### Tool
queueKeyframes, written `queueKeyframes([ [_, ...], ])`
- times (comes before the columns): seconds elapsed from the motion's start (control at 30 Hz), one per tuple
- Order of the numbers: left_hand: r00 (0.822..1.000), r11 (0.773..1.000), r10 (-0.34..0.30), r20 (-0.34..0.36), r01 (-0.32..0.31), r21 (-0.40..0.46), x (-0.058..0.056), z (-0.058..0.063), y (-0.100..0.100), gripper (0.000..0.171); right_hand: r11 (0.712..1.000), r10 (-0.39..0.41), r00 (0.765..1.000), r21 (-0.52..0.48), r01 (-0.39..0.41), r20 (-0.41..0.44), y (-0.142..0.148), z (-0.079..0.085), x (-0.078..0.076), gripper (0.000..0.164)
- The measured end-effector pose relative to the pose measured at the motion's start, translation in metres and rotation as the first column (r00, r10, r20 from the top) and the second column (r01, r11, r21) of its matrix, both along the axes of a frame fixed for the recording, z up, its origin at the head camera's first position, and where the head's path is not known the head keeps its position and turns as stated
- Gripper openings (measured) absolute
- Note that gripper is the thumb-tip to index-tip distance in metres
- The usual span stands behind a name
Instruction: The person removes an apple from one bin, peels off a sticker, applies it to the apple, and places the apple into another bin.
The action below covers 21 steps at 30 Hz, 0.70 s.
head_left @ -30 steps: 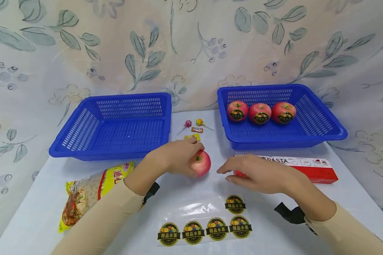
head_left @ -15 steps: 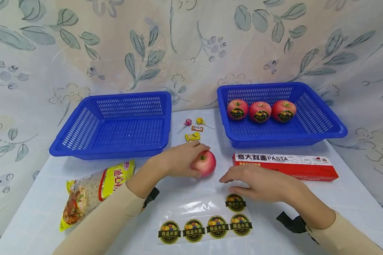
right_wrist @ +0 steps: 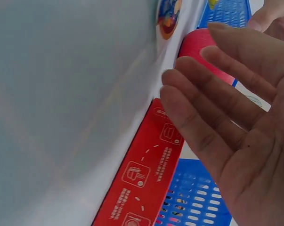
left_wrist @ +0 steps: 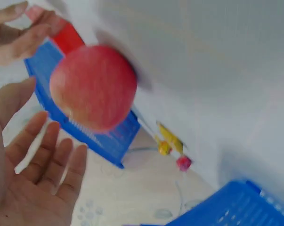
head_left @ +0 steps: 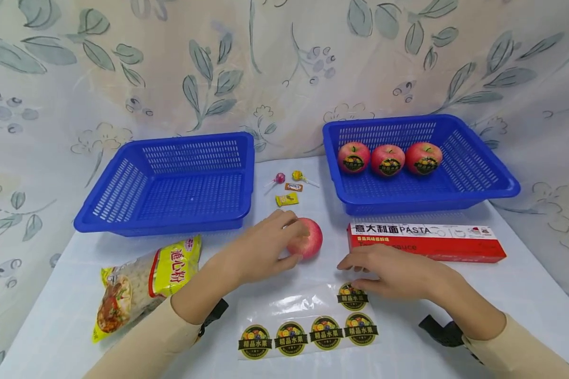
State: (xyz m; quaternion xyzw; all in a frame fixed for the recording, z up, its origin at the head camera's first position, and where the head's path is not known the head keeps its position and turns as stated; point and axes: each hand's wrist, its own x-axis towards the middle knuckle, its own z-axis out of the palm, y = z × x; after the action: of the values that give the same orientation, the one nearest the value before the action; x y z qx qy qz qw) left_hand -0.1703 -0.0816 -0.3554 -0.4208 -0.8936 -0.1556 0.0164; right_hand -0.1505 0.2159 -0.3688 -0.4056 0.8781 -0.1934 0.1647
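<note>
A red apple (head_left: 311, 239) without a visible sticker stands on the white table. My left hand (head_left: 260, 245) is beside it with loosely spread fingers; the left wrist view shows a gap between this hand and the apple (left_wrist: 94, 87). My right hand (head_left: 398, 271) hovers with relaxed fingers and nothing in its grasp, between the pasta box (head_left: 469, 251) and a clear sheet (head_left: 289, 302) of round black-and-gold stickers. Its thumb overlaps the upper right sticker (head_left: 352, 299) in the head view. In the right wrist view, the palm (right_wrist: 259, 160) is bare.
At the back right, a blue basket (head_left: 436, 201) holds three stickered apples (head_left: 388, 160). Another blue basket (head_left: 170, 226) stands at the back left. Lollipops (head_left: 279, 178) and small wrapped candies (head_left: 287, 199) lie between them. A macaroni bag (head_left: 142, 281) lies at the left.
My left hand first shifts the apple slightly right, then loosens and draws back from it. The right hand moves slightly right and nearer to me, uncovering the pasta box.
</note>
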Motion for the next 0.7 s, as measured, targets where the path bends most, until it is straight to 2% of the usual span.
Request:
queueKeyframes([
  [0.07,0.999,0.999,-0.037,0.008,0.037,0.001,0.005,-0.001,0.004,0.030,1.000,-0.002,1.000,0.006,0.002,0.009,0.002,-0.001,0.000,0.029],
  [0.2,0.993,0.994,-0.090,0.078,0.094,-0.051,0.018,-0.007,0.013,0.025,1.000,0.006,1.000,0.008,-0.006,0.028,0.004,-0.006,0.000,0.029],
  [0.3,0.987,0.986,-0.093,0.130,0.109,-0.129,0.026,-0.013,0.020,0.025,1.000,0.013,1.000,-0.002,-0.013,0.026,0.003,-0.009,0.001,0.027],
  [0.4,0.983,0.972,-0.079,0.164,0.112,-0.206,0.030,-0.018,0.028,0.029,0.999,0.034,0.999,-0.008,-0.034,-0.019,0.001,-0.012,0.003,0.024],
  [0.53,0.987,0.956,-0.062,0.150,0.101,-0.274,0.031,-0.025,0.036,0.032,0.999,0.041,0.996,0.007,-0.041,-0.073,-0.002,-0.014,0.004,0.022],
  [0.7,0.993,0.951,-0.049,0.110,0.080,-0.297,0.033,-0.032,0.044,0.031,1.000,0.011,0.998,0.008,-0.011,-0.069,-0.005,-0.015,0.006,0.020],
])
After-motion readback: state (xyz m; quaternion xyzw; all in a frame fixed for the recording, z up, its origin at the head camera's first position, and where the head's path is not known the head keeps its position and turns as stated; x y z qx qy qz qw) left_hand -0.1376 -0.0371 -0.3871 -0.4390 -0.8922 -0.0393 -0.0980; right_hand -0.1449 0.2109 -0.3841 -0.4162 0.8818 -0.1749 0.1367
